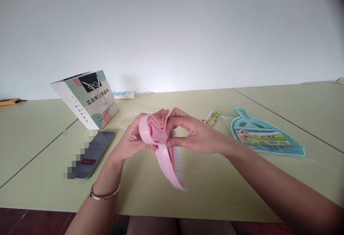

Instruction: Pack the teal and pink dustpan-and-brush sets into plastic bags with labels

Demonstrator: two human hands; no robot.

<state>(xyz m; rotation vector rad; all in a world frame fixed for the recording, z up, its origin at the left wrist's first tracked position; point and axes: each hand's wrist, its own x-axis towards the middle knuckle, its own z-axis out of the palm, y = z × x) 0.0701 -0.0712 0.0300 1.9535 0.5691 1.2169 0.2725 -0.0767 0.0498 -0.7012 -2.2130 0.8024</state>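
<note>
At the far left, a flat orange object with a black end [10, 102] lies on the pale yellow-green tabletop [223, 188]. To its right stands a white, green and pink paper carrier bag [98, 100] with twisted cord handles, black Chinese lettering and a glasses emblem. Nearer, just in front of the bag, a dark-screened smartphone [92, 154] lies face up, showing running digits; its left side is blurred by pixel blocks. Beyond the bag, by the wall, is a white and blue strip-shaped object [124, 94].

The left hand [131, 134], with a silver-coloured bangle [104, 196] on its wrist, curls around a glossy pink plastic dustpan-shaped piece [168, 163], held above the near middle of the tabletop. Behind this hand lies crumpled clear plastic film [134, 114]. The right hand [193, 132] pinches the same pink piece between thumb and fingers from the right; the piece's lower end hangs towards the near side, slightly blurred.

Farther right, a small green, yellow and red printed card [211, 118] lies beyond the right forearm. Rightmost, a teal plastic dustpan [258, 124] lies in clear wrapping, a printed label [263, 138] across it.
</note>
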